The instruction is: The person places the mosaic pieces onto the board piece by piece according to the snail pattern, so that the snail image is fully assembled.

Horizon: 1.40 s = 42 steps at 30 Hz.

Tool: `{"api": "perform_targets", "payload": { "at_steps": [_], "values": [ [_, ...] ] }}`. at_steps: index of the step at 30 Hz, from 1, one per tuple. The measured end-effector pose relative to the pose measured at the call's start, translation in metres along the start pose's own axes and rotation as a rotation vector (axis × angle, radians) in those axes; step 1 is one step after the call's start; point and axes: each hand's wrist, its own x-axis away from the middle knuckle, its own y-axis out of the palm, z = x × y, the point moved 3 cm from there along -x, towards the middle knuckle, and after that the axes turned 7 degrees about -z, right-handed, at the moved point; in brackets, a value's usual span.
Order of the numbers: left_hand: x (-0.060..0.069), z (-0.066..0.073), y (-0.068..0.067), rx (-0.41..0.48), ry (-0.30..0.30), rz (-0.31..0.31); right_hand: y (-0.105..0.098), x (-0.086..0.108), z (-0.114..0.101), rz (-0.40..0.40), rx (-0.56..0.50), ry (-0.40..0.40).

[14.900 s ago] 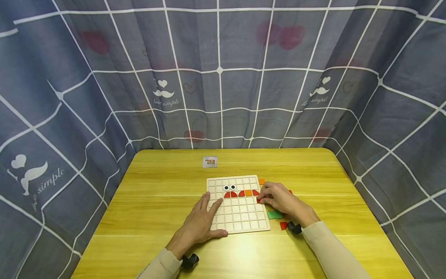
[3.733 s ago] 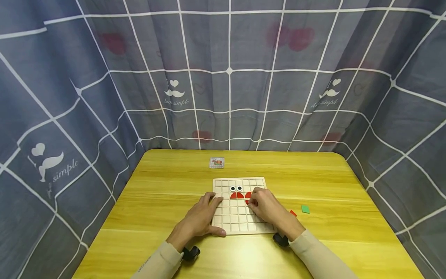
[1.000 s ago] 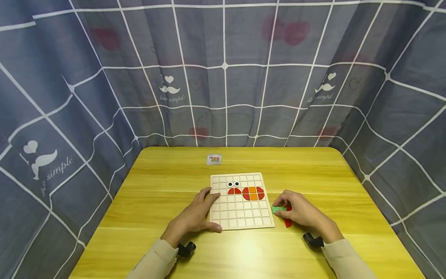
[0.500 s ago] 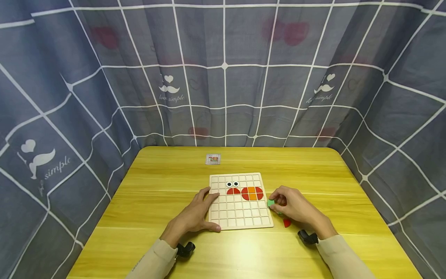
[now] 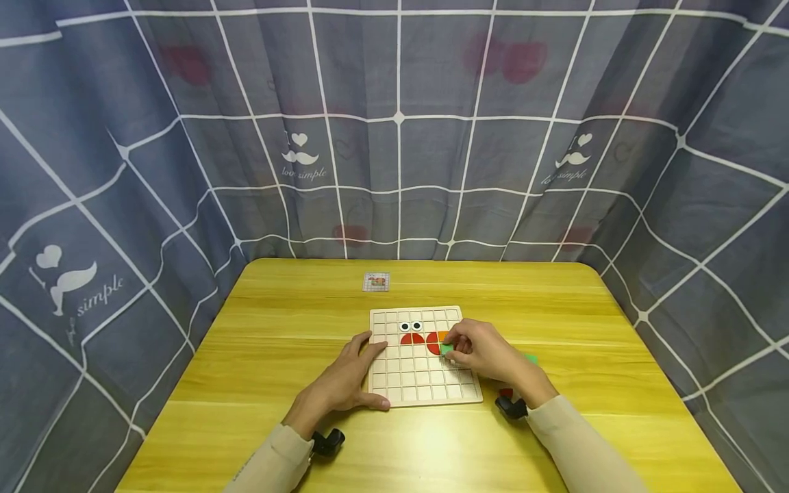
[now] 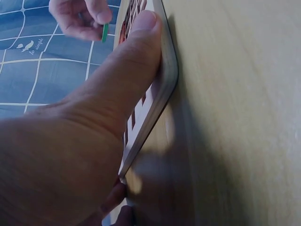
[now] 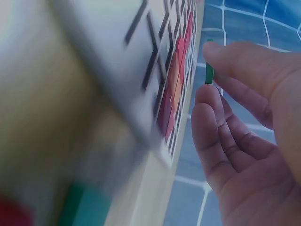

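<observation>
The wooden grid board (image 5: pixel 425 381) lies flat on the table. My left hand (image 5: pixel 335 385) rests along its left side, fingers spread, thumb on the near left corner; the left wrist view shows that thumb (image 6: pixel 143 23) on the rim. Between thumb and fingers my right hand (image 5: pixel 488 352) pinches a green square (image 5: pixel 446 349) over the middle right of the board. The green piece (image 7: pixel 209 73) is edge-on in the right wrist view. Two eye pieces (image 5: pixel 410 326) sit above a red half-round (image 5: pixel 412 339). Red (image 5: pixel 433 344) and orange (image 5: pixel 443 336) pieces show beside the green one, partly covered by my hand.
A small printed card (image 5: pixel 376 281) lies behind the board. Right of the board, another green piece (image 5: pixel 531 359) and a red piece (image 5: pixel 506 392) are partly hidden by my right arm. A grid-patterned curtain (image 5: pixel 394 157) surrounds the table's back and sides.
The second orange square and right red pieces joined the board earlier. My right hand has since picked up a green square and carried it left over the board. My left hand stays put.
</observation>
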Motion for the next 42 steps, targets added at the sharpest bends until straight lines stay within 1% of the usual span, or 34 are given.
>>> {"api": "perform_targets", "payload": {
  "at_steps": [7, 11, 15, 21, 26, 29, 30, 33, 36, 37, 39, 42],
  "values": [
    [0.000, -0.001, 0.000, -0.002, -0.004, -0.011, 0.012, -0.027, -0.016, 0.014, 0.094, -0.133],
    [0.000, -0.001, 0.000, -0.002, 0.000, -0.005, 0.019, -0.036, -0.023, -0.003, 0.141, -0.166],
    [0.000, 0.000, -0.001, -0.006, -0.004, -0.004, 0.024, -0.040, -0.028, -0.015, 0.175, -0.180],
    [0.001, 0.001, -0.002, -0.013, -0.008, 0.003, 0.025, -0.040, -0.030, 0.010, 0.202, -0.231],
    [0.000, 0.002, -0.003, -0.020, 0.002, 0.002, 0.024, -0.039, -0.028, -0.006, 0.191, -0.218],
    [0.000, 0.002, -0.002, -0.025, 0.007, -0.003, 0.025, -0.040, -0.029, 0.016, 0.185, -0.254],
    [0.000, 0.002, -0.002, -0.025, 0.009, -0.003, 0.030, -0.042, -0.021, 0.030, 0.185, -0.286],
    [0.000, 0.001, -0.002, -0.026, 0.005, -0.005, 0.032, -0.047, -0.025, 0.038, 0.195, -0.314],
    [0.001, 0.000, -0.002, -0.030, 0.007, -0.001, 0.037, -0.052, -0.029, 0.006, 0.197, -0.281],
    [0.001, 0.000, -0.002, -0.033, 0.007, -0.002, 0.034, -0.051, -0.038, -0.011, 0.196, -0.243],
    [0.001, 0.001, -0.002, -0.036, 0.010, -0.001, 0.036, -0.052, -0.039, -0.029, 0.187, -0.194],
    [0.002, 0.002, -0.001, -0.031, 0.022, 0.004, 0.036, -0.050, -0.040, -0.027, 0.187, -0.122]
  ]
}}
